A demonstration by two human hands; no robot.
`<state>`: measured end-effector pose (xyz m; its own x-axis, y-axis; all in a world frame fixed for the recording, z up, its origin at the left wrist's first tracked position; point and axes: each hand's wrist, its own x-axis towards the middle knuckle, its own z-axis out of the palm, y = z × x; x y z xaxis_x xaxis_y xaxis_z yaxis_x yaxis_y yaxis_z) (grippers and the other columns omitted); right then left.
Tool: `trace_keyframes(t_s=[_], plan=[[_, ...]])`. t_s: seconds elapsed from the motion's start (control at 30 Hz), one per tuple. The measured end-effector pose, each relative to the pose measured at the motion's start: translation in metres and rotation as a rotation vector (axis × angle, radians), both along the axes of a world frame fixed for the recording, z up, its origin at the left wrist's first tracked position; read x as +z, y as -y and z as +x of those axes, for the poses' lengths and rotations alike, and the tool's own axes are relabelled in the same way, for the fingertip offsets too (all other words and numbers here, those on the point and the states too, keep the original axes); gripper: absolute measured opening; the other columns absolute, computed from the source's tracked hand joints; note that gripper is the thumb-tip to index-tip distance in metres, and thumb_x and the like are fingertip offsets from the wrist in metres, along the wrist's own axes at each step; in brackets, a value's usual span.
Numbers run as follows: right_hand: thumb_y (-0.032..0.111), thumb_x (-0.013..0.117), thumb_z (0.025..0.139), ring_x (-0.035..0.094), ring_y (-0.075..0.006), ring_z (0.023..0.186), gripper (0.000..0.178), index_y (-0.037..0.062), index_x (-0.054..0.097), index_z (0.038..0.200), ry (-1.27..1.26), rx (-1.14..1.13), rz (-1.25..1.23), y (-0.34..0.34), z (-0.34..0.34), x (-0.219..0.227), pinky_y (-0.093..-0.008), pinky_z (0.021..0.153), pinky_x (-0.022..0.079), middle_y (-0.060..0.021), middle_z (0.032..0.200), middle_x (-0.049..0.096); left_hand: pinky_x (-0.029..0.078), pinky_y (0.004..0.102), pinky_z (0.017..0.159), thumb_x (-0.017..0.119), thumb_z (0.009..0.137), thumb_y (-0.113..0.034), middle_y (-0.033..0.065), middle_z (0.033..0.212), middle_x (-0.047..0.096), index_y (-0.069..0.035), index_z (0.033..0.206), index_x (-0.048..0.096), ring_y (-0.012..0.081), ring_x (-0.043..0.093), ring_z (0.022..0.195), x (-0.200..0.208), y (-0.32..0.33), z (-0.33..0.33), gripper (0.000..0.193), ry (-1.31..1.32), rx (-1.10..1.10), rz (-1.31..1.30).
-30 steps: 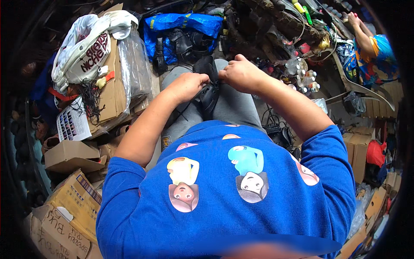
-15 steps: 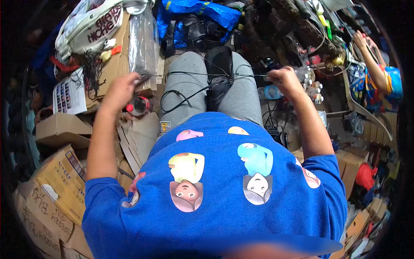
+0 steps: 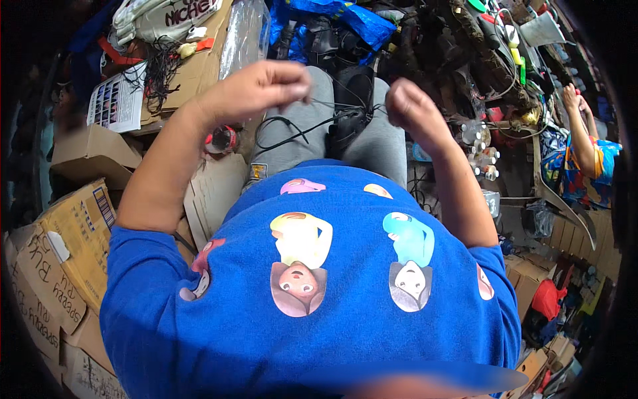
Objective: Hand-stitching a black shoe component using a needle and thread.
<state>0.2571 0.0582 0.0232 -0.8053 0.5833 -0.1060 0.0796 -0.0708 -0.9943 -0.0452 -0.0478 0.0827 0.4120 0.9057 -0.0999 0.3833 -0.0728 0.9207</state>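
A black shoe (image 3: 353, 86) is gripped between my knees, its sole hard to make out. Thin dark thread (image 3: 332, 103) runs across it toward both hands. Above my left thigh, my left hand (image 3: 282, 86) is closed, its fingertips pinching one side of the thread; motion smears them a little. On the other side, my right hand (image 3: 411, 110) makes a blurred fist close to my right knee, with the thread's other side leading into it. A looped black cord (image 3: 286, 133) lies over my left thigh and reaches the shoe.
Left are cardboard boxes (image 3: 93, 156), a printed sheet (image 3: 116, 96) and a bottle with dark contents (image 3: 221, 139). Clear plastic bottles (image 3: 482, 149) stand right. A blue bag (image 3: 362, 23) and dark shoes (image 3: 322, 40) lie ahead. Another person's arm (image 3: 585, 143) shows at far right.
Both hands have come inward from wide apart, closer to the shoe, and the thread between them has slackened. The view has shifted slightly, while the shoe stays between my knees.
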Motion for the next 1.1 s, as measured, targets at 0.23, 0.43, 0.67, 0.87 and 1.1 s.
trace_keyframes(t_s=[0.23, 0.43, 0.67, 0.87, 1.1], plan=[[0.013, 0.060, 0.087, 0.065, -0.0187, 0.093, 0.025, 0.0072, 0.063, 0.111, 0.789, -0.409, 0.537, -0.007, 0.204, -0.047, -0.0287, 0.083, 0.047, -0.0126, 0.100, 0.067, 0.047, 0.0301, 0.074, 0.067, 0.077, -0.015, 0.0100, 0.089, 0.065, -0.005, 0.092, 0.068, 0.0227, 0.063, 0.082, 0.061, 0.027, -0.160, 0.018, -0.978, 0.520, 0.477], [0.031, 0.058, 0.086, 0.063, -0.0269, 0.100, 0.029, 0.0243, 0.065, 0.113, 1.574, -0.841, 0.524, 0.022, 0.476, -0.036, -0.0348, 0.087, 0.047, -0.0107, 0.108, 0.065, 0.046, 0.0373, 0.085, 0.052, 0.088, -0.044, 0.0117, 0.110, 0.064, -0.020, 0.114, 0.064, 0.0280, 0.062, 0.102, 0.184, 0.139, -0.410, 0.038, -1.716, 1.220, 0.243], [0.033, 0.066, 0.082, 0.061, -0.0127, 0.073, 0.055, 0.0319, 0.049, 0.133, 0.875, -0.472, 0.456, 0.010, 0.260, -0.091, -0.0308, 0.072, 0.048, -0.0076, 0.085, 0.067, 0.049, 0.0263, 0.076, 0.062, 0.079, -0.006, 0.0081, 0.096, 0.068, -0.016, 0.114, 0.066, 0.0122, 0.063, 0.085, -0.004, 0.014, -0.089, 0.036, -0.573, 0.601, 0.556], [0.025, 0.068, 0.085, 0.048, -0.0066, 0.067, 0.034, 0.0097, 0.060, 0.114, 0.352, -0.226, 0.124, 0.047, 0.056, -0.036, -0.0237, 0.059, 0.040, 0.0024, 0.073, 0.054, 0.048, 0.0327, 0.086, 0.063, 0.083, -0.015, 0.0131, 0.104, 0.066, -0.011, 0.108, 0.067, 0.0247, 0.063, 0.097, -0.057, -0.007, 0.063, 0.027, -0.340, 0.139, 0.284], [0.028, 0.063, 0.089, 0.043, -0.0046, 0.067, 0.026, 0.0030, 0.060, 0.086, 0.490, -0.230, 0.371, 0.043, 0.054, -0.034, -0.0245, 0.059, 0.039, 0.0052, 0.071, 0.051, 0.042, 0.0290, 0.062, 0.060, 0.087, -0.031, 0.0043, 0.066, 0.057, -0.001, 0.076, 0.063, 0.0115, 0.051, 0.065, -0.055, 0.002, 0.028, 0.033, -0.293, 0.293, 0.104]])
